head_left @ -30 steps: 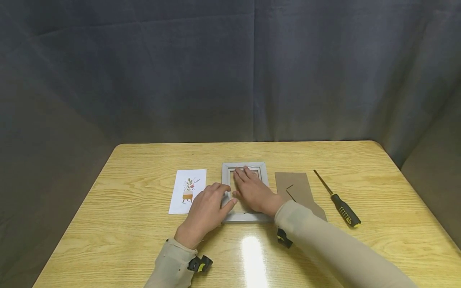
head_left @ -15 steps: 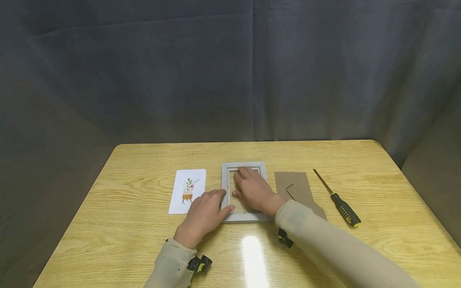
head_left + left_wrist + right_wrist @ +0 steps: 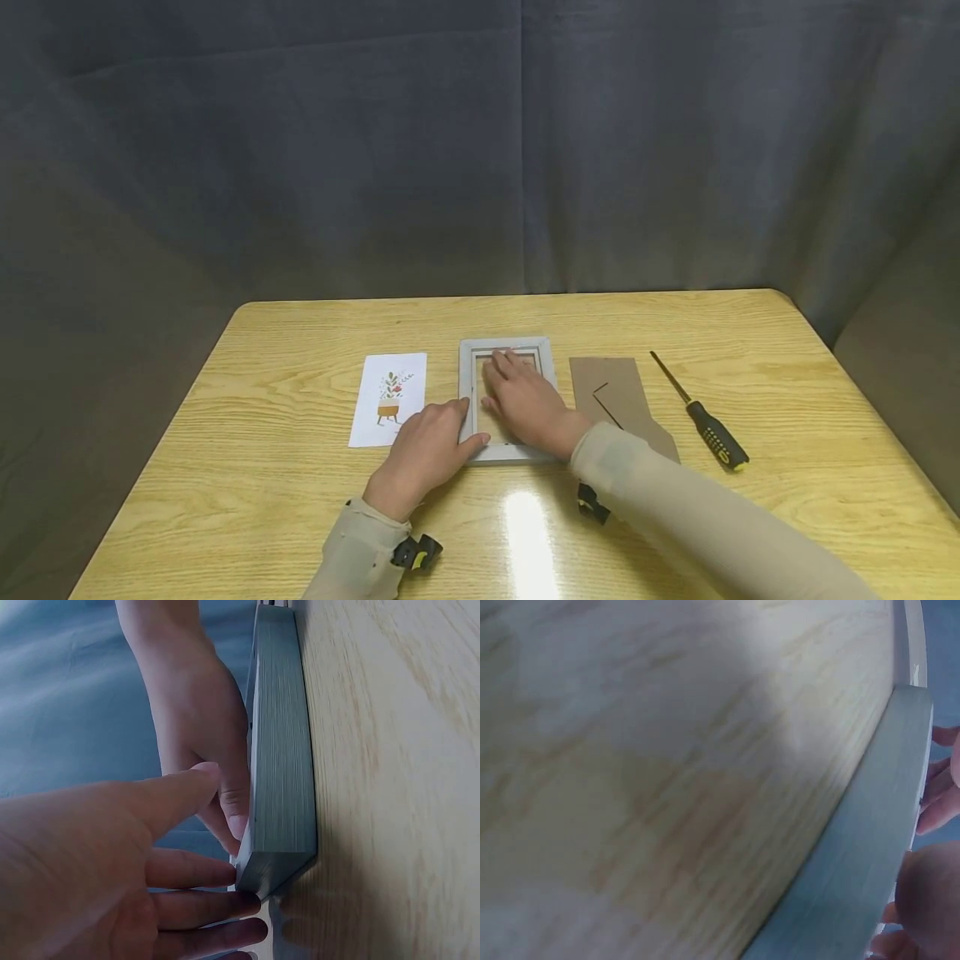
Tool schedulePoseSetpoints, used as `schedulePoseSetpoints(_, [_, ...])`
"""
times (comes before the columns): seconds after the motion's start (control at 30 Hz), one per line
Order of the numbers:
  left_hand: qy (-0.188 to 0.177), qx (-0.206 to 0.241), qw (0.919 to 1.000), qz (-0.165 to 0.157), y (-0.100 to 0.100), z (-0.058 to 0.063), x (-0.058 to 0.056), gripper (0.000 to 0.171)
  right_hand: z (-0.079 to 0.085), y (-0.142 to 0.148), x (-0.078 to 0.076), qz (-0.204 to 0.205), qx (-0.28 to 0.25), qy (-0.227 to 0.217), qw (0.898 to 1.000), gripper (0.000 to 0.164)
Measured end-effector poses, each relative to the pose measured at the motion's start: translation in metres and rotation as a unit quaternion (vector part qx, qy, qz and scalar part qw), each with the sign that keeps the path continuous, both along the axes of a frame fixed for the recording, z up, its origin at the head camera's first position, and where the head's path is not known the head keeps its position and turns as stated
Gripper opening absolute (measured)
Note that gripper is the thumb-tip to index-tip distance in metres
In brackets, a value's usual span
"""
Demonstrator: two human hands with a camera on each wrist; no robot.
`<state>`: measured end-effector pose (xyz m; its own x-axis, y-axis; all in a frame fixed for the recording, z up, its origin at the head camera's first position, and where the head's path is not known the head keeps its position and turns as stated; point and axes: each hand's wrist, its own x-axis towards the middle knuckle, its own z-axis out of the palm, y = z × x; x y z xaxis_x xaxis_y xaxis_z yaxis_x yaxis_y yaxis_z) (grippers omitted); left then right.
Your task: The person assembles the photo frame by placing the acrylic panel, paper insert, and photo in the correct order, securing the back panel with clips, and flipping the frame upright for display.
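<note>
A grey picture frame [image 3: 487, 454] lies flat mid-table, its side walls filling much of both wrist views. My left hand [image 3: 423, 454] touches the frame's left side with extended fingers. In the left wrist view the thumb stands out over the frame, apart from the fingers [image 3: 202, 907]. My right hand [image 3: 528, 404] reaches over the frame's right side, fingertips down inside its opening near the top. The palm hides part of that opening. Left of the frame is a white card [image 3: 367, 408] printed with a potted plant.
Right of the frame lies a brown backing board [image 3: 615, 383] with a dark angled mark, partly covered by the right sleeve [image 3: 637, 467]. Farther right is a screwdriver [image 3: 716, 433] with a black and yellow handle. A dark curtain [image 3: 375, 167] hangs behind the wooden table [image 3: 255, 400].
My left hand has come down against the frame's left side, its raised fingers now lower. The right hand's fingers have shifted slightly within the opening. The frame stays in place.
</note>
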<state>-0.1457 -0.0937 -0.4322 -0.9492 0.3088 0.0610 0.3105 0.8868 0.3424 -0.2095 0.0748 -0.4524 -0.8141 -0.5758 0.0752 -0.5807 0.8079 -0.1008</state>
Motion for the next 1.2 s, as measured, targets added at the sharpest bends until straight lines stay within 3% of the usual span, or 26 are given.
schedulePoseSetpoints(0.17, [0.005,-0.002,1.0000,-0.006,-0.001,0.001,0.000,0.065,-0.001,-0.002,0.000,0.007,0.016,-0.004,1.000,0.058])
schedulePoseSetpoints(0.43, [0.007,-0.005,1.0000,-0.004,-0.002,0.000,0.001,0.066,-0.006,0.001,-0.007,0.029,-0.009,0.014,0.999,0.057])
schedulePoseSetpoints(0.77, [0.010,-0.004,0.9999,-0.007,-0.002,0.000,0.001,0.065,-0.004,0.003,-0.008,0.024,-0.023,-0.003,0.999,0.056])
schedulePoseSetpoints(1.2, [0.025,0.010,0.9996,-0.009,-0.004,0.000,0.000,0.058,0.007,0.008,-0.007,0.024,-0.093,-0.006,0.995,0.048])
